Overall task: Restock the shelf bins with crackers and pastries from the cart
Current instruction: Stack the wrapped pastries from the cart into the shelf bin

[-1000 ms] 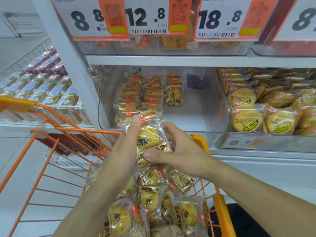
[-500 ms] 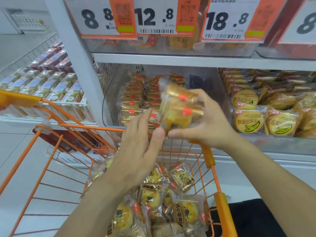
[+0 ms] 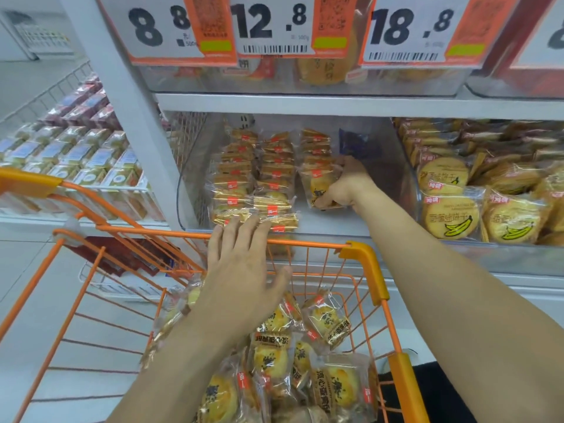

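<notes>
Orange wire frames your cart (image 3: 363, 254), whose near end and left side run out of the picture. Your right hand (image 3: 341, 186) reaches into the clear shelf bin (image 3: 381, 209) and its grip is curled round a wrapped pastry pack (image 3: 317, 184), thumb low at the pack's bottom edge, fingers over its top; your palm covers the pack's right half, so you cannot tell whether it rests on the bin floor. It stands at the front of the right-hand row of packs, with two fuller rows of stacked pastries (image 3: 253, 190) to its left. Your left hand (image 3: 244, 270) hangs over the cart's front rail with fingers straight and spread, holding nothing; the fingertips lie against the bin's front edge, though contact is hard to judge. More pastry packs (image 3: 326, 389) lie heaped in the cart, partly hidden under your left forearm. Banana-print crackers (image 3: 451, 218) fill the neighbouring bin, cut off at the right. Price tags (image 3: 274, 25) above are cropped along the top, and a dark blue item (image 3: 354, 141) behind your right hand is too blurred to identify.
</notes>
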